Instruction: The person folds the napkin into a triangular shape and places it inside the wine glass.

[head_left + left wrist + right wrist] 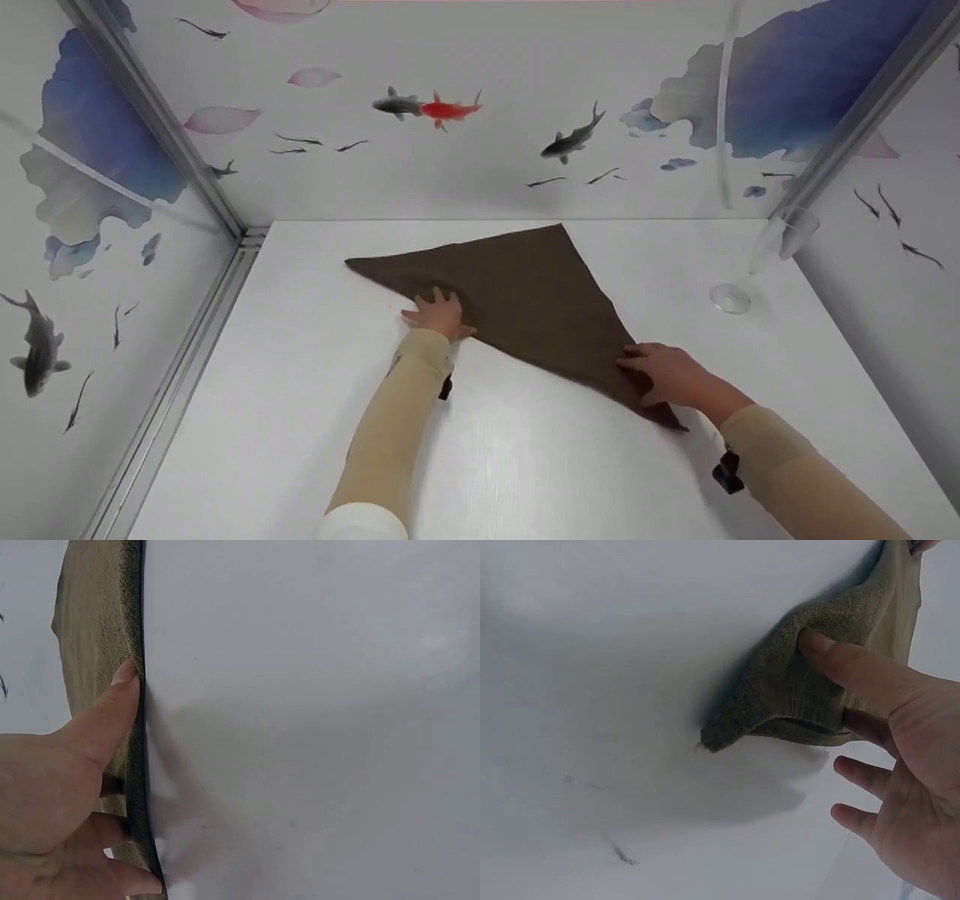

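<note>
A brown cloth, folded into a triangle, lies on the white table with its long folded edge towards me. My left hand rests on the left part of that edge with fingers spread; in the left wrist view its thumb lies along the fold. At the cloth's right end, my right hand touches the fabric near the pointed corner. In the right wrist view the thumb presses the cloth, the forefinger meets its other edge, and the remaining fingers stretch out beside it.
A clear cup stands at the back right of the table, and a round clear lid or dish lies just in front of it. White panels printed with fish enclose the table at the back and both sides.
</note>
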`<state>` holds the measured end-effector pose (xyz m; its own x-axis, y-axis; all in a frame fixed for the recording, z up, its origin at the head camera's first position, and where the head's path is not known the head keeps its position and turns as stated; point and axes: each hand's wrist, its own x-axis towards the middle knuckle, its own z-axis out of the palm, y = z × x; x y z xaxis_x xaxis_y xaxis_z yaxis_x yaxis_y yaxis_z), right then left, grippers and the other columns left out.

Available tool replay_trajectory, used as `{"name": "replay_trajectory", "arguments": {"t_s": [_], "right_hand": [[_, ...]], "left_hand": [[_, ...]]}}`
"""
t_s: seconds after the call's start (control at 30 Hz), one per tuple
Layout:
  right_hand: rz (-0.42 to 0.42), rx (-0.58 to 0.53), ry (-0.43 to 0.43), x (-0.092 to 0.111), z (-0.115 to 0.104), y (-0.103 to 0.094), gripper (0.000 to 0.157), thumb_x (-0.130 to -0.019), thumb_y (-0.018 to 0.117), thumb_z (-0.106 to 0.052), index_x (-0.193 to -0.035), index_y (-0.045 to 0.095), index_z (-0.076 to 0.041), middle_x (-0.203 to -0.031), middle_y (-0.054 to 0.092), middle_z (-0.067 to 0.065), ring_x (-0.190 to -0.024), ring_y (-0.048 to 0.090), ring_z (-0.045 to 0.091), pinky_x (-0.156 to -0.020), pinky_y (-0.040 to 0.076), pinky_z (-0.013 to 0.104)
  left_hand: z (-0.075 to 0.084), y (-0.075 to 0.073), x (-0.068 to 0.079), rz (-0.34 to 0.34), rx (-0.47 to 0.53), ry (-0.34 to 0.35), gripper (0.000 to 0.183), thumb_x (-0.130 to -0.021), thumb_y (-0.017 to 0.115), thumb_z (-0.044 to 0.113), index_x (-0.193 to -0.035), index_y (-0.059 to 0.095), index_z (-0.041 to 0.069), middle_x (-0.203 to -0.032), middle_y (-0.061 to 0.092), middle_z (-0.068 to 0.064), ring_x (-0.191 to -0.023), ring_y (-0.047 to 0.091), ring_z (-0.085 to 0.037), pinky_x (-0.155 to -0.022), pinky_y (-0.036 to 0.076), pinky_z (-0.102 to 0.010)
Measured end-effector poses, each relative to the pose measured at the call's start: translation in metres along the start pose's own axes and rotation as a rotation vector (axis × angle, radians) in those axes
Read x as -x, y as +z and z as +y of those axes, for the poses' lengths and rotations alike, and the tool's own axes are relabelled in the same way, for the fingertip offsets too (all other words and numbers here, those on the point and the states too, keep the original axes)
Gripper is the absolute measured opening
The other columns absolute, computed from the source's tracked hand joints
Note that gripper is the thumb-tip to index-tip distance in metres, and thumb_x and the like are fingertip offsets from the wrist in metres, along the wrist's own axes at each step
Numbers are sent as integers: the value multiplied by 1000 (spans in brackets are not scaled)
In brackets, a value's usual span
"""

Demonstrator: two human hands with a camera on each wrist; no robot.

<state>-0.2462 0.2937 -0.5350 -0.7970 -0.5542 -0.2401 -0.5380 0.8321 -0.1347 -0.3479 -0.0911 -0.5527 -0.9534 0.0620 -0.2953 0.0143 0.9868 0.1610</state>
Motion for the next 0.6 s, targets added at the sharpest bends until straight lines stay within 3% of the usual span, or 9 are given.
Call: {"name": "replay_trajectory", "arguments": {"t_s": [0.2,0.6], "right_hand": [[28,-4,19,-4,-15,1,70,-74,86,-25,-133,57,0,-134,49,25,-121,47,46,-95,43,55],[16,24,95,-17,-43,7,72,-78,82,-34,-134,55,2,-124,50,24,-119,47,43,-96,39,58]], "left_hand": [[-12,8,-10,41,-18,10,90,-84,67,59,-154,31,14,-159,20,-16,-140,17,-50,-101,17,-75],[-5,5,-1,136,-15,-33,71,-92,65,45,-147,42,7,-152,32,-23,-137,29,-46,-103,26,-68]]}}
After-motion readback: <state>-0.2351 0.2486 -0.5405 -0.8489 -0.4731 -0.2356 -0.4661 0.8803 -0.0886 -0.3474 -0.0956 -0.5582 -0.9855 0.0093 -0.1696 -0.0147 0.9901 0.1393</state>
